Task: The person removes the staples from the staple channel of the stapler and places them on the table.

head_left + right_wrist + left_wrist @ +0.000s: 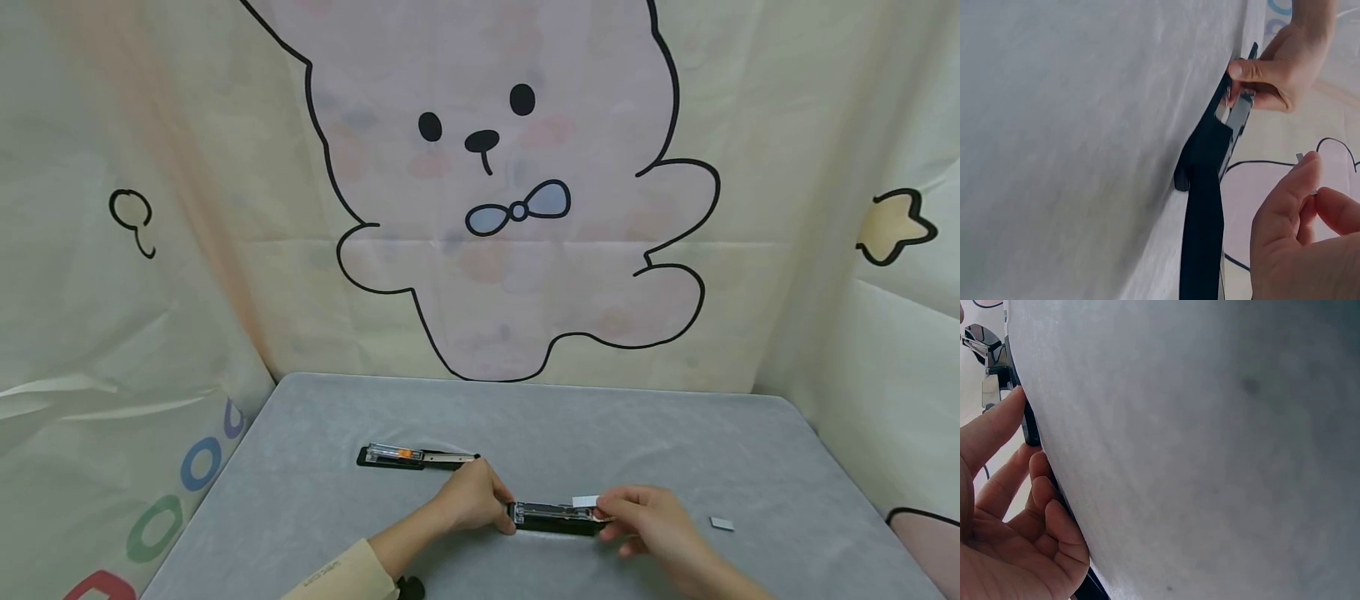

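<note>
A black stapler [557, 527] lies along the table in front of me, its metal staple channel exposed in the head view. At its left end my left hand [474, 498] grips it between thumb and fingers; the left wrist view shows the thumb against the black end of the stapler [1031, 430]. Over the stapler's right end, my right hand [654, 523] pinches a pale strip of staples [584, 502]. Most of that strip is hidden by the fingers in the right wrist view, where the stapler [1205, 147] appears opened out.
Behind my left hand lies a second stapler [393, 454], also opened, with an orange part inside. Another small strip of staples [722, 523] rests to the right of my right hand. A grey cloth covers the table [600, 433], and printed curtains [817, 208] enclose it.
</note>
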`<act>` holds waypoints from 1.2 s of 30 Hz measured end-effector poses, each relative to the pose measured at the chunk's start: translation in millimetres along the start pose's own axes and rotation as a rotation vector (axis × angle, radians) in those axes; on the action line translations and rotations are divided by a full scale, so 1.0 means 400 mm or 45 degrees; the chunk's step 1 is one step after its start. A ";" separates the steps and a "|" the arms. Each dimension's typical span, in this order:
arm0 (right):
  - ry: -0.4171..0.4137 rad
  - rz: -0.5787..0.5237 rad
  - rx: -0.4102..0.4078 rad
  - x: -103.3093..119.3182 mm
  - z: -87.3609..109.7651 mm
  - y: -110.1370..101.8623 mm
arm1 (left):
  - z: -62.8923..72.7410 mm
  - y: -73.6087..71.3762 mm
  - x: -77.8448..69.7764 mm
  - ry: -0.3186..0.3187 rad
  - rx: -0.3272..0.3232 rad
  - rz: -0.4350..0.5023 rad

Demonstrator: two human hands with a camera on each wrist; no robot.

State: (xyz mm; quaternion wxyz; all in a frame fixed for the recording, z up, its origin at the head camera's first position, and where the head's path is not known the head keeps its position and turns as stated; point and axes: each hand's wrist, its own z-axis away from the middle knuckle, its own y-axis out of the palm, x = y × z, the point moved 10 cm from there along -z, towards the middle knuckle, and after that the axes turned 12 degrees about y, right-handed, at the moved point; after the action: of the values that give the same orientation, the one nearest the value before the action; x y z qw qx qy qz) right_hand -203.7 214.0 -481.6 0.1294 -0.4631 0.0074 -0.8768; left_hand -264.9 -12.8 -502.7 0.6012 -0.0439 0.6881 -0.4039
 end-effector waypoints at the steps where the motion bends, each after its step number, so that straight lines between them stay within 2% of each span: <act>1: 0.001 0.006 0.005 0.000 0.004 -0.007 | 0.000 0.000 -0.001 0.003 0.002 0.001; 9: 0.006 0.079 0.021 0.007 0.052 -0.067 | -0.002 0.005 0.003 0.002 0.002 -0.010; 15: 0.016 0.065 0.019 -0.021 0.061 -0.119 | -0.004 0.003 -0.003 0.004 0.003 -0.009; 20: 0.012 -0.017 0.045 -0.044 0.062 -0.161 | -0.002 -0.001 -0.007 0.005 -0.001 -0.008; 32: 0.079 -0.181 0.163 -0.090 0.073 -0.259 | -0.001 0.002 -0.010 0.007 0.001 -0.011; 36: 0.105 -0.217 0.148 -0.111 0.072 -0.291 | 0.000 0.000 -0.010 0.001 -0.002 -0.014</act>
State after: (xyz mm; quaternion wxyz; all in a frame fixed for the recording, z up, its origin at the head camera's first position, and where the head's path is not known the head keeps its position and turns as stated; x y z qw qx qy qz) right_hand -182.0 340.0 -485.6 0.0806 -0.4175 -0.0775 -0.9018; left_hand -263.7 -10.5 -499.6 0.5986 -0.0479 0.6884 -0.4068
